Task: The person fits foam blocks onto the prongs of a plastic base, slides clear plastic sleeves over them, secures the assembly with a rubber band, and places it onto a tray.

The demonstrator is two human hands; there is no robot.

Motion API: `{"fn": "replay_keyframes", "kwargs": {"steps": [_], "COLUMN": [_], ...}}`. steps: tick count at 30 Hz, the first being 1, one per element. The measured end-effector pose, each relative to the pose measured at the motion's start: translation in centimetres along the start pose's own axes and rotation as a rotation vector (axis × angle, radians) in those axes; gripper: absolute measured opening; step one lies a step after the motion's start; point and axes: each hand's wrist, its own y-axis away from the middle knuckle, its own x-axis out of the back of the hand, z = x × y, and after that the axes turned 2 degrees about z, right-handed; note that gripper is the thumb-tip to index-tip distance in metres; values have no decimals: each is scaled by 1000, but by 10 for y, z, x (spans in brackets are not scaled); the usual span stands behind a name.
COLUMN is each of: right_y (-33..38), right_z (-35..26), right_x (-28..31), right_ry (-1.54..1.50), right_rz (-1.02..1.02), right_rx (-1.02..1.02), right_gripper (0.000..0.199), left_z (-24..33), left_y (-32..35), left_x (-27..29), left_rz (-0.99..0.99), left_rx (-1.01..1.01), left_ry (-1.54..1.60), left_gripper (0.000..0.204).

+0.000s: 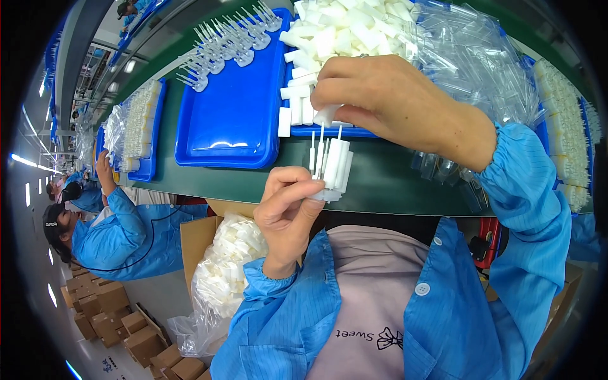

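Observation:
My left hand [286,206] grips a small translucent plastic holder [330,194] by its base, fingertips closed on it. Thin upright pins rise from this holder, and white foam-like sleeves [335,163] cover some of them on the right side; other pins are bare. Just above, my right hand [386,95] pinches one more white sleeve [327,115], its lower end at the tip of a bare pin. Whether the pin has entered the sleeve I cannot tell. A heap of similar white sleeves [348,31] lies behind my right hand.
To the left, a blue tray [221,152] bears several pin holders at its far end. Clear plastic tubes [475,57] are piled at the right. An open carton [196,244] with a bag of white pieces [231,263] stands below the green table's edge [392,204]. A co-worker [120,234] sits at left.

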Motion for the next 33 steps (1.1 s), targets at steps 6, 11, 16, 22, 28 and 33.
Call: {"fn": "replay_keyframes", "kwargs": {"steps": [6, 11, 16, 22, 28, 33], "right_y": [1, -4, 5, 11, 13, 16], "right_z": [-4, -15, -6, -1, -3, -11], "right_x": [-5, 4, 18, 21, 25, 19], "right_ry": [-113, -940, -760, -751, -896, -1072], "right_rz": [172, 34, -162, -83, 88, 71], "right_rx": [61, -431, -502, -464, -650, -705], "right_gripper": [15, 25, 21, 20, 23, 25], "left_z": [6, 12, 18, 17, 19, 22], "left_y": [-2, -8, -9, -9, -10, -12], "left_x": [1, 2, 2, 6, 3, 0], "left_rz": [-13, -142, -211, -248, -205, -191], "left_rx": [45, -87, -94, -169, -174, -186], "left_ry": [7, -176, -296, -303, -263, -280], "left_gripper": [18, 21, 28, 26, 23, 23]}}
